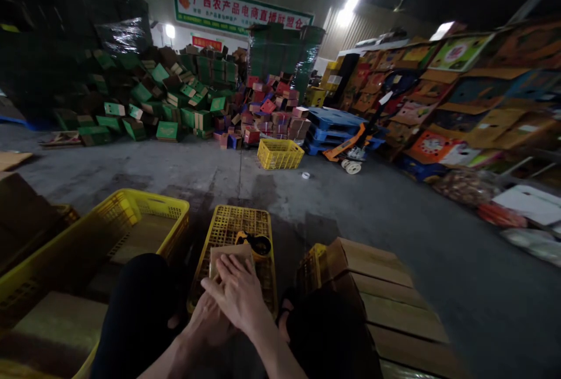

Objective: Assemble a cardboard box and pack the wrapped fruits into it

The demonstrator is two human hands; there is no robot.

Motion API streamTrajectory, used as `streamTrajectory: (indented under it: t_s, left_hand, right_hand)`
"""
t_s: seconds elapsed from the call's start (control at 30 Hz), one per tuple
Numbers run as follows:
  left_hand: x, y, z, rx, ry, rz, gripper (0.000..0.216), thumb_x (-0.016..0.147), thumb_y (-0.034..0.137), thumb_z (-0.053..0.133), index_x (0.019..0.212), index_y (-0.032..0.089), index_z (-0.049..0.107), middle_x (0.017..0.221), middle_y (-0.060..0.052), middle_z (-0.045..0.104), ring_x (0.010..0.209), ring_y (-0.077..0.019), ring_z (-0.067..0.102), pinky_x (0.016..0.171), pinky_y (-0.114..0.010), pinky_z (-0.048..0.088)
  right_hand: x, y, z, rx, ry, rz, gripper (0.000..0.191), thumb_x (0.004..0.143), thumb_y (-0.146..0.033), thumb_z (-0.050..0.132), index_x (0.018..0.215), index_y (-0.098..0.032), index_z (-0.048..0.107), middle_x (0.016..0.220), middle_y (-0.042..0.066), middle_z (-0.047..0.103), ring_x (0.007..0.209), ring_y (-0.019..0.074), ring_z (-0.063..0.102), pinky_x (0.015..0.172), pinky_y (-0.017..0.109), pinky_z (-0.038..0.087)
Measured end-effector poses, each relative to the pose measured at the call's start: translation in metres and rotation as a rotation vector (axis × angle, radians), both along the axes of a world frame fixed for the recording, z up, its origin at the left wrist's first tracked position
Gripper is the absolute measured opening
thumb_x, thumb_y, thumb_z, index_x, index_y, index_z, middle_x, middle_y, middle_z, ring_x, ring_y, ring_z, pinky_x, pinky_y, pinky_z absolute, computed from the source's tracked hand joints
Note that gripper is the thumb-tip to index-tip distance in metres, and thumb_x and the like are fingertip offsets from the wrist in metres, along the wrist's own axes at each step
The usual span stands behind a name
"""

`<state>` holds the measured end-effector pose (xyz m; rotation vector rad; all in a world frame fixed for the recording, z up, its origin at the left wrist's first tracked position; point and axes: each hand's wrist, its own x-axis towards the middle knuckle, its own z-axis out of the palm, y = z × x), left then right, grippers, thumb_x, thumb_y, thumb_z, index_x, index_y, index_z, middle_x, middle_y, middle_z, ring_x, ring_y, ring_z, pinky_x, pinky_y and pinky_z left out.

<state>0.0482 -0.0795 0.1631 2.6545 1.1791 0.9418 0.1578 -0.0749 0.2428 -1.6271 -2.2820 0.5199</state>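
Note:
A small brown cardboard box (218, 256) rests on an upturned yellow plastic crate (205, 244) between my knees. My right hand (240, 294) lies flat on top of the box, with its fingers stretched out. Below and partly behind it, my left hand (209, 319) is at the near side of the box; its fingers are hidden by the right hand and blur. Just beyond the box, on the crate, lies an orange and black tape dispenser (254, 243).
To my left stands a long yellow crate (175, 207) with cardboard boxes inside. A row of closed cardboard boxes (394, 309) is at my right. Farther off are a yellow basket (280, 156), blue pallets (328, 119), a pallet jack (350, 145) and heaped green boxes (166, 130).

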Motion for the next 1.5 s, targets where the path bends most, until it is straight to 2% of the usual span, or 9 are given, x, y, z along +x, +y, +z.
streamTrajectory:
  t_s: [0.13,0.3,0.43,0.63,0.83,0.97,1.17,1.33,1.5]
  left_hand:
    - [-0.023,0.001,0.002,0.026,0.148,-0.147,0.063,0.097,0.045,0.053,0.154,0.023,0.041,0.15,-0.009,0.053,0.141,-0.0314,0.047,0.113,-0.051,0.045]
    - [-0.034,0.005,-0.003,0.073,0.112,0.039,0.072,0.099,0.052,0.05,0.158,0.018,0.028,0.158,-0.012,0.042,0.145,-0.0273,0.041,0.112,-0.04,0.046]
    - [-0.037,0.01,-0.011,0.062,0.091,0.209,0.084,0.097,0.058,0.049,0.162,0.017,0.014,0.159,-0.017,0.038,0.145,-0.03,0.041,0.113,-0.045,0.044]
    - [-0.036,0.009,-0.011,-0.01,0.075,0.185,0.115,0.081,0.076,0.058,0.163,0.015,0.005,0.163,-0.023,0.025,0.148,-0.0391,0.032,0.113,-0.051,0.043]
    - [-0.031,-0.001,-0.002,-0.149,0.003,0.057,0.102,0.081,0.063,0.07,0.161,0.025,0.018,0.168,-0.016,0.011,0.152,-0.0368,0.021,0.11,-0.05,0.046]
    - [-0.032,-0.011,-0.01,-0.129,-0.03,0.067,0.088,0.086,0.051,0.071,0.159,0.026,0.028,0.166,-0.014,0.023,0.151,-0.0325,0.026,0.111,-0.046,0.046]
    - [-0.03,-0.02,-0.023,-0.085,-0.118,0.175,0.067,0.091,0.048,0.064,0.15,0.024,0.045,0.16,-0.013,0.037,0.149,-0.0316,0.031,0.11,-0.047,0.047]
    - [-0.023,-0.019,-0.02,-0.102,-0.133,0.209,0.059,0.091,0.049,0.065,0.143,0.025,0.055,0.157,-0.011,0.043,0.15,-0.0308,0.03,0.111,-0.047,0.046]
    - [-0.023,-0.016,-0.012,-0.147,-0.146,0.203,0.056,0.089,0.047,0.069,0.14,0.027,0.059,0.157,-0.009,0.044,0.149,-0.0321,0.031,0.111,-0.049,0.046]
  right_hand:
    - [0.034,0.001,-0.001,0.008,-0.021,-0.088,0.059,0.101,-0.059,0.038,0.147,-0.024,0.051,0.153,0.006,0.048,0.145,0.0264,0.041,0.121,0.049,0.031]
    - [0.054,-0.003,-0.024,0.077,-0.03,-0.141,0.066,0.101,-0.059,0.039,0.152,-0.018,0.044,0.159,0.01,0.038,0.146,0.0273,0.039,0.118,0.043,0.039]
    - [0.059,-0.01,-0.047,0.169,0.055,-0.125,0.069,0.101,-0.051,0.044,0.159,-0.017,0.026,0.164,0.012,0.025,0.146,0.027,0.038,0.112,0.04,0.047]
    - [0.071,-0.03,-0.064,0.213,0.181,-0.075,0.072,0.099,-0.035,0.052,0.161,-0.025,0.016,0.162,0.011,0.033,0.143,0.0271,0.042,0.11,0.041,0.049]
    - [0.075,-0.062,-0.066,0.23,0.2,-0.157,0.075,0.096,-0.026,0.057,0.16,-0.029,0.019,0.159,0.01,0.038,0.14,0.0279,0.047,0.107,0.043,0.051]
    - [0.072,-0.074,-0.065,0.155,0.252,-0.121,0.075,0.095,-0.021,0.054,0.161,-0.027,0.017,0.159,0.011,0.038,0.141,0.0258,0.045,0.109,0.042,0.049]
    - [0.057,-0.072,-0.063,0.28,0.269,-0.168,0.057,0.095,-0.02,0.051,0.151,-0.016,0.044,0.148,0.015,0.053,0.135,0.0262,0.053,0.109,0.042,0.05]
    - [0.055,-0.069,-0.063,0.343,0.234,-0.229,0.046,0.093,-0.023,0.054,0.138,-0.016,0.06,0.133,0.015,0.066,0.121,0.0269,0.066,0.102,0.041,0.055]
    - [0.057,-0.07,-0.069,0.37,0.255,-0.265,0.043,0.096,-0.023,0.051,0.137,-0.015,0.061,0.131,0.015,0.068,0.12,0.0262,0.067,0.102,0.04,0.055]
